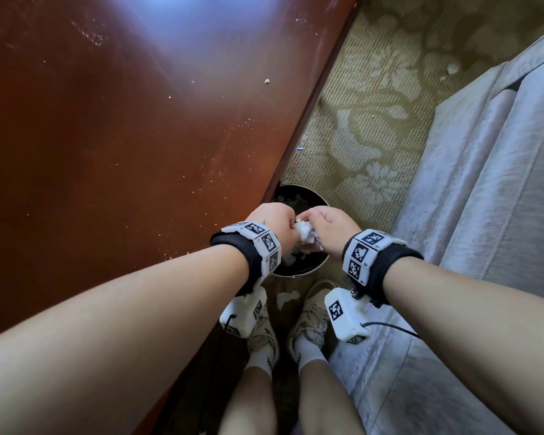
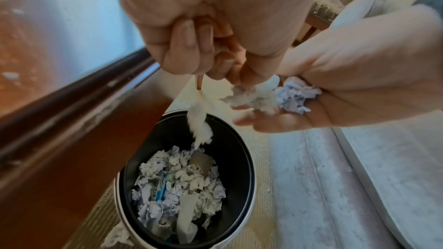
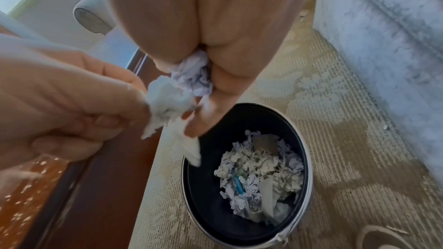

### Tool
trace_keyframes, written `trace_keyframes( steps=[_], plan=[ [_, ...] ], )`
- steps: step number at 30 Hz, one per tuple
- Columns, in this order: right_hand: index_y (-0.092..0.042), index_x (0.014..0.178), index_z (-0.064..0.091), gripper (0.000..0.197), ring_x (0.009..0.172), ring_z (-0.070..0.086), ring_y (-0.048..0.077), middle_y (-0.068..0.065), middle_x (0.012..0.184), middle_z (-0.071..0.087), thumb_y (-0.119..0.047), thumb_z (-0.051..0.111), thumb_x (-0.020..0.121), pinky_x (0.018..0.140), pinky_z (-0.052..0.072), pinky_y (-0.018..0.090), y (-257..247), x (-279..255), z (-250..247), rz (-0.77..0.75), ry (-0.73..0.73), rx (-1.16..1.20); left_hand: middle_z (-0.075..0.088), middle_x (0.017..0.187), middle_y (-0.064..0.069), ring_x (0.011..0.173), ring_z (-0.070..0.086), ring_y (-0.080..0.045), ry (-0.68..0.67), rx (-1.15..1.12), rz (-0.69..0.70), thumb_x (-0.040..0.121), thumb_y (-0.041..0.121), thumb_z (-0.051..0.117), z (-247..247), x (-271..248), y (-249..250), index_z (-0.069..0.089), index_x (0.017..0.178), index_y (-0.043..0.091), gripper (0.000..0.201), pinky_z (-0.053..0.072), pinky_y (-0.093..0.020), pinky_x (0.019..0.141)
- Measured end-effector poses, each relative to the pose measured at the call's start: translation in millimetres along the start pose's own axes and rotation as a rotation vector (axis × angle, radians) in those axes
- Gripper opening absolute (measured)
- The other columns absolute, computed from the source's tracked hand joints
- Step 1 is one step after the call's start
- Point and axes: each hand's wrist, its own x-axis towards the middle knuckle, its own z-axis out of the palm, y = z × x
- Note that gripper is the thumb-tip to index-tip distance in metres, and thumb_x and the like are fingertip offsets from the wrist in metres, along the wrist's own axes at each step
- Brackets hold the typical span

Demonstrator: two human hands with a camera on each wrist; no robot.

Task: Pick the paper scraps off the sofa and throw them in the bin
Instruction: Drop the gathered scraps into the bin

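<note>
Over the bin (image 2: 242,150), left hand (image 1: 272,219) pinches a white scrap (image 2: 251,95) — fingers curled; right hand (image 1: 330,227) half-cupped, cradling a blue wad (image 2: 296,95); more scraps inside.

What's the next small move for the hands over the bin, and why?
Probably let go: both hands already hang over the bin. The right hand cups crumpled scraps, and the left hand pinches a white strip dangling above the rim. Opening the fingers should drop everything onto the paper inside.
</note>
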Motion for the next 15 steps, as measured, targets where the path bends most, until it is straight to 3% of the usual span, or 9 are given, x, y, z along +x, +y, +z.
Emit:
trace_keyframes(
  steps=[2, 4, 7, 10, 15],
  plan=[
    [-0.018, 0.088, 0.070, 0.038, 0.064, 0.064, 0.021, 0.006, 0.074, 0.070, -0.026, 0.035, 0.099, 0.066, 0.054, 0.035, -0.8, 0.3, -4.2, -0.020, 0.041, -0.093, 0.058, 0.069, 0.000, 0.066, 0.056, -0.022, 0.013, -0.010, -0.019, 0.088, 0.029, 0.056, -0.6, 0.0, -1.0, 0.062, 0.081, 0.014, 0.017, 0.039, -0.024, 0.053],
    [-0.019, 0.089, 0.069, 0.040, 0.061, 0.062, 0.018, 0.006, 0.075, 0.068, -0.031, 0.032, 0.101, 0.062, 0.052, 0.029, -1.3, 1.0, -6.0, 0.007, 0.049, -0.087, 0.058, 0.071, 0.000, 0.067, 0.057, -0.022, 0.026, -0.034, -0.036, 0.087, 0.028, 0.055, -0.1, 0.8, -2.1, 0.060, 0.080, 0.015, 0.016, 0.036, -0.023, 0.050],
    [-0.019, 0.085, 0.070, 0.047, 0.070, 0.065, 0.021, 0.001, 0.081, 0.066, -0.034, 0.029, 0.102, 0.068, 0.055, 0.031, -3.7, 1.6, -5.5, 0.047, 0.104, 0.035, 0.059, 0.075, -0.001, 0.070, 0.057, -0.022, 0.049, -0.046, -0.049, 0.089, 0.027, 0.051, 1.3, 1.0, -1.2, 0.057, 0.079, 0.015, 0.017, 0.038, -0.026, 0.055],
    [-0.022, 0.076, 0.069, 0.054, 0.074, 0.061, 0.013, -0.004, 0.087, 0.069, -0.037, 0.025, 0.102, 0.076, 0.049, 0.031, -2.9, 6.5, -6.7, 0.030, 0.174, 0.024, 0.061, 0.079, -0.003, 0.073, 0.059, -0.024, 0.065, -0.063, -0.049, 0.092, 0.027, 0.046, 1.9, 0.0, 1.1, 0.061, 0.086, 0.012, 0.022, 0.040, -0.027, 0.059],
    [-0.020, 0.070, 0.069, 0.051, 0.091, 0.066, 0.022, 0.003, 0.090, 0.070, -0.035, 0.030, 0.098, 0.089, 0.053, 0.038, -4.0, 14.3, -4.3, 0.143, 0.147, 0.221, 0.062, 0.111, -0.009, 0.098, 0.060, -0.027, -0.014, -0.121, -0.037, 0.093, 0.013, 0.044, -3.3, 0.4, 3.3, 0.058, 0.112, 0.012, 0.024, 0.047, -0.033, 0.076]
  ],
)
